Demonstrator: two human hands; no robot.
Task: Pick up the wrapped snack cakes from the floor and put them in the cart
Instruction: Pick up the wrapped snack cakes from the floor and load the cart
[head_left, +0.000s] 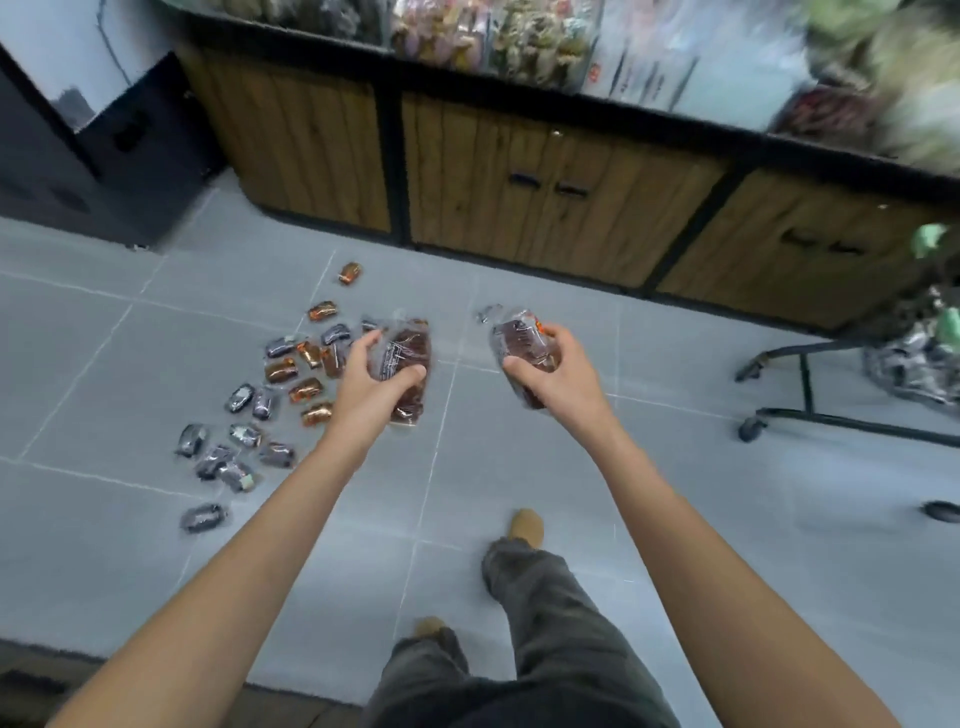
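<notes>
My left hand (371, 379) grips a wrapped brown snack cake (408, 364) in clear plastic, held above the grey tile floor (519, 452). A second wrapped snack cake (522, 340) is gripped in my right hand (556, 371) at about the same height. Several small wrapped cakes (283, 395), some orange-brown and some dark, lie scattered on the floor to the left of my hands. The cart (841, 384) stands at the right edge, with only its black frame, its wheels and some wrapped goods inside showing.
A wooden cabinet (561, 202) with black trim runs along the far side, under blurred shelves of goods. Dark boxes (78, 156) stand at the far left. My legs and shoes (527, 527) are below, near a dark mat edge (47, 670).
</notes>
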